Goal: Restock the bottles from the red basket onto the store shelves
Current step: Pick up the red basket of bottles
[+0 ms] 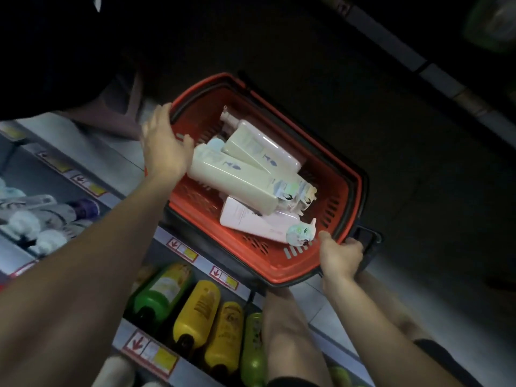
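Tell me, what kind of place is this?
Most likely a shop aisle. Shelves carry price tags along their edges, with rows of yellow and green bottles on them. Both hands, left hand and right hand, hold a red basket of bottles.

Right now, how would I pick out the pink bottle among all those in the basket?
Find the red basket that both hands grip by its rim. Look at the end nearest the right hand: the pink bottle lies flat there, under the cream bottles. It alone is pale pink, with a patterned round cap.
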A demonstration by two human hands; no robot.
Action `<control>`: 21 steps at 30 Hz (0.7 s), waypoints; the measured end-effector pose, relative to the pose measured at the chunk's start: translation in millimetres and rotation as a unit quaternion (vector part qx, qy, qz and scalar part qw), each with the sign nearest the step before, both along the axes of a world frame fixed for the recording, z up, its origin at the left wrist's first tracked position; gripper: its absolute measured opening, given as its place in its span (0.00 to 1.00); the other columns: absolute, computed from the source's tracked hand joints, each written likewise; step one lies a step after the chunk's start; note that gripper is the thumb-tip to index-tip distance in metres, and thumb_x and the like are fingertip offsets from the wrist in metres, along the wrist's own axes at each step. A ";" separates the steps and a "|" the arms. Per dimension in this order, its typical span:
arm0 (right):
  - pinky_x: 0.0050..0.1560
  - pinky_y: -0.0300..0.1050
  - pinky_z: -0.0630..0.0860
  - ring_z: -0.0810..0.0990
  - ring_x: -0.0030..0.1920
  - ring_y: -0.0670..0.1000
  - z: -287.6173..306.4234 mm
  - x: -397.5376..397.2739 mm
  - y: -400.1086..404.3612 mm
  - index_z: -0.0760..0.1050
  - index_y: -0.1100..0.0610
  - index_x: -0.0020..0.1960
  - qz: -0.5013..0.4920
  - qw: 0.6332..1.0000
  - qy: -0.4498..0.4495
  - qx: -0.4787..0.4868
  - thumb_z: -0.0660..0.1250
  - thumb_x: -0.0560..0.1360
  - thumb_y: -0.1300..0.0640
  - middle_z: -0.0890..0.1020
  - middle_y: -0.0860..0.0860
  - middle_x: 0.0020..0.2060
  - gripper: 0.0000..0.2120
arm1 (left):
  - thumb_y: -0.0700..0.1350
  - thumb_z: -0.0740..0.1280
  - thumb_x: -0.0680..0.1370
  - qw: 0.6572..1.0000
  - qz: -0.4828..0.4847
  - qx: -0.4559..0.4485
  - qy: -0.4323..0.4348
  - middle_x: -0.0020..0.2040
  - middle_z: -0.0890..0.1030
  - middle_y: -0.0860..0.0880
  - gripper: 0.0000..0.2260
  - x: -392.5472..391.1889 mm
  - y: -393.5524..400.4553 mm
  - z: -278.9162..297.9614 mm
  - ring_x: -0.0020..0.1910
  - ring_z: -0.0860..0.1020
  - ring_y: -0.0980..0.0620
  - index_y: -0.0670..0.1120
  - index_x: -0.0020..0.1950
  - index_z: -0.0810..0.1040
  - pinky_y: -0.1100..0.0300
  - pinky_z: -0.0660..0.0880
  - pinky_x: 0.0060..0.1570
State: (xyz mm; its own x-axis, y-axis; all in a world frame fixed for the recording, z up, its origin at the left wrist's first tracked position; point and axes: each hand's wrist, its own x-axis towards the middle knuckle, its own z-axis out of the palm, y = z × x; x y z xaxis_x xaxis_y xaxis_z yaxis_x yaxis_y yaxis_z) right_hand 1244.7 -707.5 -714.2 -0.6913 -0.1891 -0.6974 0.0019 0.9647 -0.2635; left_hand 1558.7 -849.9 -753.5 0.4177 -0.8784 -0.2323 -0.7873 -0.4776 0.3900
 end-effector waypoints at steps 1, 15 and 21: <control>0.64 0.51 0.72 0.75 0.66 0.63 -5.4 -0.3 -0.2 0.68 0.64 0.73 0.001 1.000 0.001 0.004 0.73 0.75 0.54 0.71 0.61 0.70 0.31 | 0.45 0.67 0.76 1.000 0.003 0.010 0.001 0.75 0.70 0.47 0.30 1.3 -2.2 -5.5 0.75 0.66 0.45 0.49 0.78 0.65 0.45 0.65 0.75; 0.74 0.58 0.67 0.69 0.75 0.65 -50.6 -3.0 -1.1 0.63 0.59 0.80 -0.051 0.995 0.086 0.029 0.70 0.81 0.56 0.69 0.62 0.76 0.31 | 0.38 0.59 0.80 0.997 0.030 -0.025 -0.066 0.65 0.77 0.44 0.22 4.7 -19.9 -35.7 0.65 0.74 0.43 0.51 0.74 0.70 0.48 0.72 0.66; 0.76 0.52 0.65 0.70 0.76 0.61 -52.8 -11.2 -19.5 0.61 0.61 0.81 -0.013 0.996 0.086 -0.015 0.69 0.81 0.58 0.72 0.61 0.75 0.31 | 0.38 0.59 0.81 0.994 0.098 -0.032 -0.049 0.63 0.78 0.45 0.21 12.2 -6.1 -37.8 0.63 0.75 0.44 0.52 0.71 0.73 0.49 0.74 0.64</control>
State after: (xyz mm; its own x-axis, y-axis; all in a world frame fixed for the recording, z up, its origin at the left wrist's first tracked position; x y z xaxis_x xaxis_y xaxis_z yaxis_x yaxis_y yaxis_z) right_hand 1233.5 -727.0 -767.0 -0.8053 -0.1896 -0.5618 -0.0220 0.9564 -0.2913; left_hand 1570.9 -855.9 -791.3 0.5994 -0.7901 -0.1283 -0.7179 -0.6015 0.3504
